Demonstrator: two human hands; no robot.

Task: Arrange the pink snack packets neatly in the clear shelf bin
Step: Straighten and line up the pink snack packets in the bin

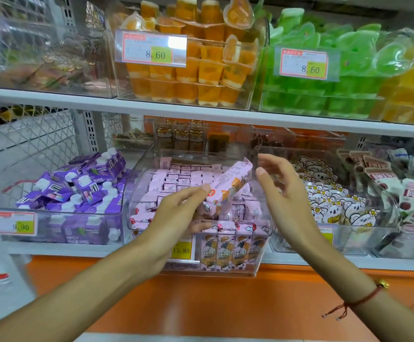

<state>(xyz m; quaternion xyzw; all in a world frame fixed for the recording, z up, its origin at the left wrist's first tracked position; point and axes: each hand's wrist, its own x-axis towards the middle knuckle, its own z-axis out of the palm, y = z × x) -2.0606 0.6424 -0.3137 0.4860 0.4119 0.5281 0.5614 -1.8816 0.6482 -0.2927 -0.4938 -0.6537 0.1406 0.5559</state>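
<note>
A clear shelf bin (137,183) on the lower shelf holds several pink snack packets (183,177), rows standing on edge at the back and front. My left hand (174,213) grips one long pink packet (228,187) at its lower end and holds it tilted above the bin, its far end pointing up and right. My right hand (282,193) hovers just right of that packet's upper end, fingers relaxed and spread, holding nothing.
A bin of purple drink pouches (77,188) stands to the left, and a bin of white bear-print packets (329,203) to the right. Orange jelly cups (196,70) and green jelly cups (324,77) fill the shelf above. Price tags hang on bin fronts.
</note>
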